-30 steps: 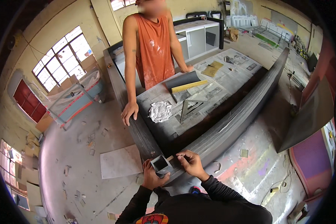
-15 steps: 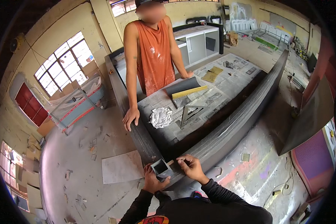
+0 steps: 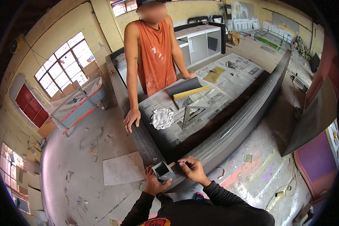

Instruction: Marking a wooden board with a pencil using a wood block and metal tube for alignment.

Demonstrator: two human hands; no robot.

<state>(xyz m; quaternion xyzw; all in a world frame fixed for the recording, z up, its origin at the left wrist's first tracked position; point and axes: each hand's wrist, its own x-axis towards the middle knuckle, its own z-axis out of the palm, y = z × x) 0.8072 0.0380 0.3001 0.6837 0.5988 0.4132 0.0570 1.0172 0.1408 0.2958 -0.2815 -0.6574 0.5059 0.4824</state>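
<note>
In my left hand (image 3: 154,183) is a small square-mouthed grey box (image 3: 162,170), hollow and dark inside, with my fingers wrapped round its sides. It sits at the near corner of a long black-grey counter frame (image 3: 233,128). A short tan stick (image 3: 172,164) shows at the box's far rim, towards my right hand. My right hand (image 3: 194,170) is closed just right of the box, thumb and fingertips pinched together over the frame's edge. What that pinch holds, if anything, is too small to make out.
Across the frame, a person in an orange sleeveless shirt (image 3: 156,56) leans on it with both hands. Newspaper (image 3: 214,94) inside carries crumpled white material (image 3: 162,118), a triangular square (image 3: 192,115), a yellow-edged strip (image 3: 191,93) and a tan sheet (image 3: 214,75). A pale board (image 3: 123,168) lies on the floor.
</note>
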